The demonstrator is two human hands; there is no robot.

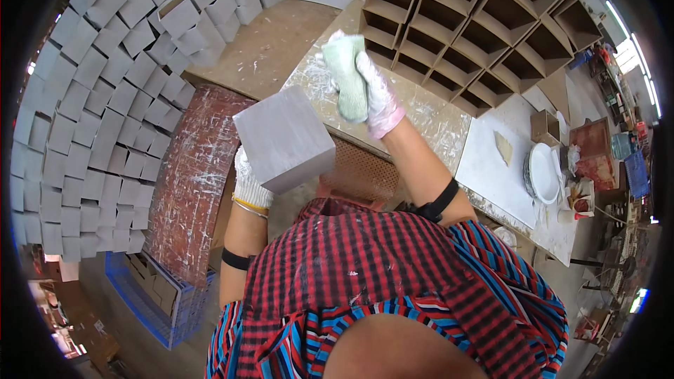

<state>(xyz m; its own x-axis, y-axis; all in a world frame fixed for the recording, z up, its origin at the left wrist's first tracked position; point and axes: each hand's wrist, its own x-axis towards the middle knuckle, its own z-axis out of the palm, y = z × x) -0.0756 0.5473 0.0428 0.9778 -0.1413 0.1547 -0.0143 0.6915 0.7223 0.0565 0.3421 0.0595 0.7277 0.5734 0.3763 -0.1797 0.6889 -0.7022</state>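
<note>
Grey box [277,133]: tilted, up off the table, at the left hand [250,181].
Left hand: gloved, behind box; fingers hidden, can't tell their grip.
Right hand [375,91]: gloved, fingers closed around green pad [344,70].
Green pad: apart from box; probably mid-wipe, next stroke calls for steady box, flat contact.
Worktable [442,123]: white-smeared.
Brown open boxes [484,36]: stacked, far right.

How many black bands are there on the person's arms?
2: one black band around the left forearm, a second band around the right arm. Others may be hidden.
</note>
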